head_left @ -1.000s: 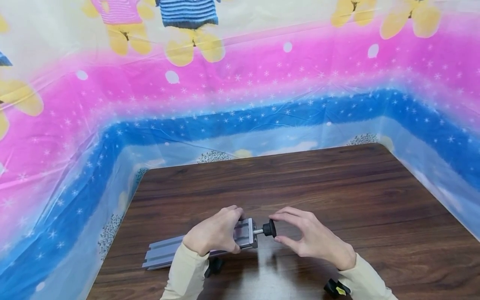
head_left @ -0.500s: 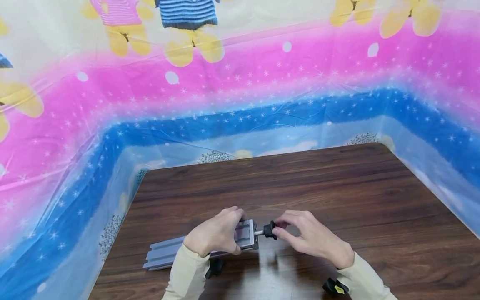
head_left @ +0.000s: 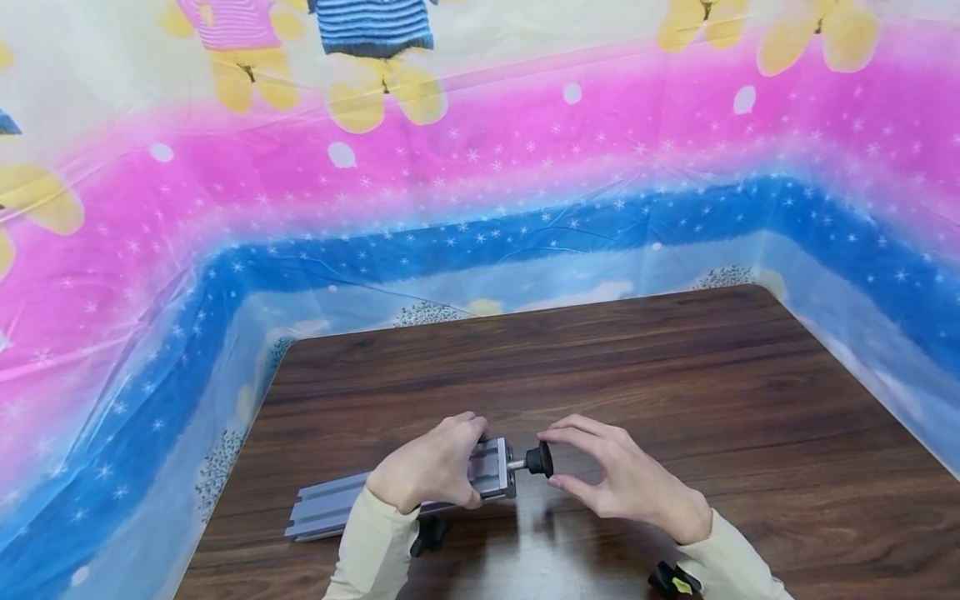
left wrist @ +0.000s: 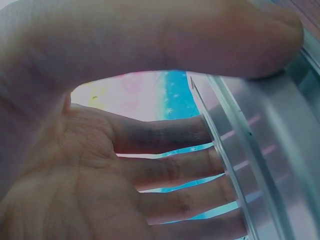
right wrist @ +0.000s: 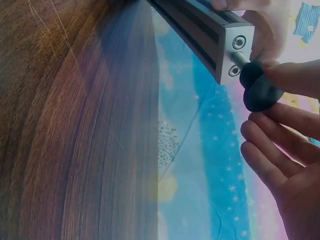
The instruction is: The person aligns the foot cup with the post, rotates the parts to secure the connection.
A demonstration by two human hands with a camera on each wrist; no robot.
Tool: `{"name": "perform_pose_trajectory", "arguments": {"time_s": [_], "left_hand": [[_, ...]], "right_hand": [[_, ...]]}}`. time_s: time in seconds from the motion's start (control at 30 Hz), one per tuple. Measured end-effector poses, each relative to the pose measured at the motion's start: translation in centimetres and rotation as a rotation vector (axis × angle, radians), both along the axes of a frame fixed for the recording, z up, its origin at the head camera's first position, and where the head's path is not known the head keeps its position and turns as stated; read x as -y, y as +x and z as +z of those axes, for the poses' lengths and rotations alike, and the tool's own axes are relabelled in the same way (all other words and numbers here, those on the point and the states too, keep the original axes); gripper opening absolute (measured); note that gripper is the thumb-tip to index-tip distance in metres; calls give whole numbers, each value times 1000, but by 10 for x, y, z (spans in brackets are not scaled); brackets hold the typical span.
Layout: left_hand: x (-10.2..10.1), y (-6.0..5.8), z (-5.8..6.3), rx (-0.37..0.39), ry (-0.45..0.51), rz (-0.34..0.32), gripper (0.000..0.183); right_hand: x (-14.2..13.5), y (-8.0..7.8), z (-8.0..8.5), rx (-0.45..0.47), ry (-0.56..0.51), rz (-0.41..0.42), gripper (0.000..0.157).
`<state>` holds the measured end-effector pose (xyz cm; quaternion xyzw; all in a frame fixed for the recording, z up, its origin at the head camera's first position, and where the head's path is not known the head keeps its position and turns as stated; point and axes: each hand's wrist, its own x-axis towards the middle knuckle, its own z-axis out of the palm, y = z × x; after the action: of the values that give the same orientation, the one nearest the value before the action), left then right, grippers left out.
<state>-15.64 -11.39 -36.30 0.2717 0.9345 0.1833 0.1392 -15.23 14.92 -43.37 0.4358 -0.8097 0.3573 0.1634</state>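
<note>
My left hand [head_left: 435, 467] grips a silver aluminium profile [head_left: 326, 504] across its right part, with the thumb on the near side and the fingers on the far side. In the left wrist view the palm stands off from the profile's grooved edge [left wrist: 255, 150]. From the end plate [right wrist: 227, 52], which bears two bolts, a threaded rod [right wrist: 240, 58] sticks out. A black knob [right wrist: 262, 95] caps that rod. My right hand [head_left: 637, 479] pinches the knob's rim between thumb and index finger; its other fingers are spread below in the right wrist view.
All of this is over a dark wooden table [head_left: 637, 358]. A patterned pink and blue cloth [head_left: 487, 167] hangs behind it and along its sides. Black straps [head_left: 671, 577] show near both wrists.
Half a second ago my right fingers were bunched closer at the knob; now they are spread wider at its rim, much as one second ago. My left hand and the profile hold nearly still.
</note>
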Motion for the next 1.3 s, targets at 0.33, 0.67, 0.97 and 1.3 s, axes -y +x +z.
{"name": "perform_pose_trajectory", "arguments": {"time_s": [0.33, 0.67, 0.97, 1.3], "left_hand": [[0, 2, 1, 24, -7, 9, 55], [-1, 0, 0, 20, -3, 9, 59], [-1, 0, 0, 16, 1, 2, 56], [-2, 0, 0, 28, 3, 8, 57]], "right_hand": [[2, -2, -3, 115, 19, -53, 12], [-2, 0, 1, 99, 59, -65, 49], [-2, -1, -1, 7, 8, 7, 53], [1, -2, -6, 45, -5, -42, 22]]}}
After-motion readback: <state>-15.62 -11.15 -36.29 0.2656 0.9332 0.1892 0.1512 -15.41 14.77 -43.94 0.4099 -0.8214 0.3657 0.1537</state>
